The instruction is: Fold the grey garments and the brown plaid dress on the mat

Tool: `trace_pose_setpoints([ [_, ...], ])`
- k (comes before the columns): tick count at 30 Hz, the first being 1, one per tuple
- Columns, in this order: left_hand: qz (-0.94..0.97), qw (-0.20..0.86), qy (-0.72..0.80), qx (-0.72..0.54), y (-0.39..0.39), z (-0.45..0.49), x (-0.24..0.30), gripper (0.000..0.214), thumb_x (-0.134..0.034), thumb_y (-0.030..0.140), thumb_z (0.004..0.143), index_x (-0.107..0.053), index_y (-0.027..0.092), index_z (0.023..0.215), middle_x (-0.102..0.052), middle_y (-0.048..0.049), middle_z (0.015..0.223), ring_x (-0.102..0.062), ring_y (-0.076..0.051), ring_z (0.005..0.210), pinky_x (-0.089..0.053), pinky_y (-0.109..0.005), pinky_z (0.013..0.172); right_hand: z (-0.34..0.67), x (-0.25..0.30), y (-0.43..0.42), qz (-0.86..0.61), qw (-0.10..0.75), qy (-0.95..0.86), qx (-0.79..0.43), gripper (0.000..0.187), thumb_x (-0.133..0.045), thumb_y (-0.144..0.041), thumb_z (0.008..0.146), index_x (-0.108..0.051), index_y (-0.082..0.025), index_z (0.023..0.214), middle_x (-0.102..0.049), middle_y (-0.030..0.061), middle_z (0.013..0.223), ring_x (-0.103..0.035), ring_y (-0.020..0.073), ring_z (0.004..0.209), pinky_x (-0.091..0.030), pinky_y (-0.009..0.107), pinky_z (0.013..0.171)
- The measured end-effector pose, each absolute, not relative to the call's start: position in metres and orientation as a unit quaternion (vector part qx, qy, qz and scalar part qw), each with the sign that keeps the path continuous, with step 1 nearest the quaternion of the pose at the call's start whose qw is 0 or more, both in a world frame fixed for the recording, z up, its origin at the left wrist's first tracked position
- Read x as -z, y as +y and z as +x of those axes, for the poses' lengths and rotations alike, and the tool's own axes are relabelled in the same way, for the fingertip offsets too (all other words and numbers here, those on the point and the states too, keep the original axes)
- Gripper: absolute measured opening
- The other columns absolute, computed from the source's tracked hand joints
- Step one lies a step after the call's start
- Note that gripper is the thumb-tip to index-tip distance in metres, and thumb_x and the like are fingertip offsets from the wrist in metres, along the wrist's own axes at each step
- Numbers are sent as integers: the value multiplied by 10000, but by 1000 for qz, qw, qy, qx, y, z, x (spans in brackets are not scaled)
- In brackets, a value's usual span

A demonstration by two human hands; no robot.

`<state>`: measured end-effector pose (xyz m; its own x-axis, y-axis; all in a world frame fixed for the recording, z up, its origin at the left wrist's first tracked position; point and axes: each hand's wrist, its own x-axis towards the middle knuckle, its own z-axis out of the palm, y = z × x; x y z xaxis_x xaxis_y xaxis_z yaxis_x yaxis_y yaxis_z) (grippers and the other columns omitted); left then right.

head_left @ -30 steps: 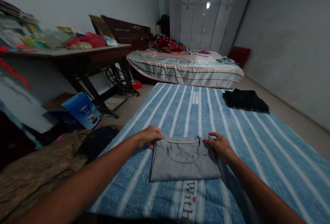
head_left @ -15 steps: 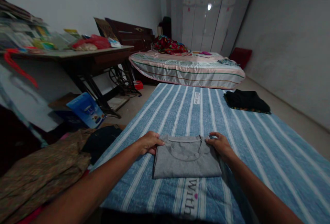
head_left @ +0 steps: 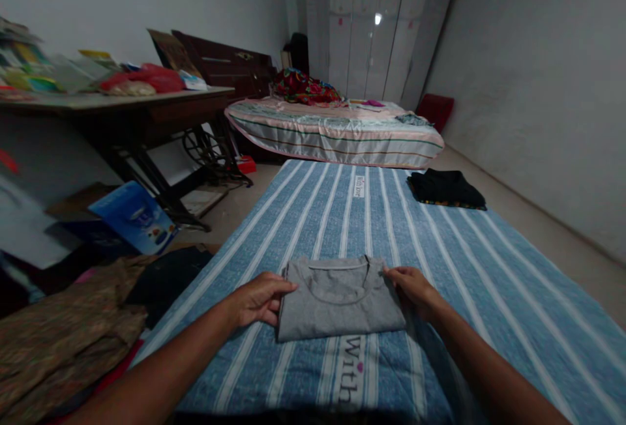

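A grey T-shirt (head_left: 337, 317), folded into a rectangle with its neckline facing up, lies on the blue-and-white striped bed sheet (head_left: 317, 210). My left hand (head_left: 261, 298) pinches the shirt's left edge between thumb and fingers, a little below the shoulder. At the upper right corner, my right hand (head_left: 411, 287) grips the fabric by its fingertips. The undersides of the folds are hidden.
Folded black clothes (head_left: 446, 188) lie on the sheet at the far right. Beyond stands another bed (head_left: 337, 135). To the left are a sewing-machine table (head_left: 161, 102), a blue box (head_left: 134, 216) and a heap of brown clothing (head_left: 73, 327).
My left hand has slid slightly down the shirt's left edge. The right hand stays at the upper right corner. The whole view has shifted, so the scene sits further left.
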<state>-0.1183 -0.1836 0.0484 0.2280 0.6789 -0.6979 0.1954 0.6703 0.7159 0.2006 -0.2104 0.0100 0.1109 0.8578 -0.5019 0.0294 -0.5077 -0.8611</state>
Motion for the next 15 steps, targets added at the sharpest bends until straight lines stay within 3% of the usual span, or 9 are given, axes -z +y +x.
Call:
trace_pose_setpoints([
  [3, 361, 677, 615, -182, -184, -116, -42, 492, -845, 390, 438, -611, 143, 794, -710, -70, 729, -682, -236, 626, -565, -344, 539, 203, -11, -218, -639, 339, -348, -596, 318, -701, -434, 652, -507, -190, 589, -414, -72, 438, -343, 64, 368, -212, 207, 378],
  [8, 363, 670, 613, -208, -187, -109, -42, 490, -857, 364, 405, -621, 141, 773, -698, -49, 681, -664, -207, 603, -547, -300, 537, 200, -6, -216, -628, 341, -367, -596, 195, -712, -303, 608, -581, -171, 664, -572, -28, 538, -470, 91, 442, -304, 207, 418],
  [15, 371, 664, 614, -212, -192, -109, -48, 443, -837, 393, 459, -617, 166, 769, -680, -38, 685, -684, -235, 666, -546, -303, 579, 196, -2, -216, -659, 335, -386, -552, 95, -664, -231, 645, -593, -168, 657, -548, -50, 506, -449, 82, 419, -291, 200, 398],
])
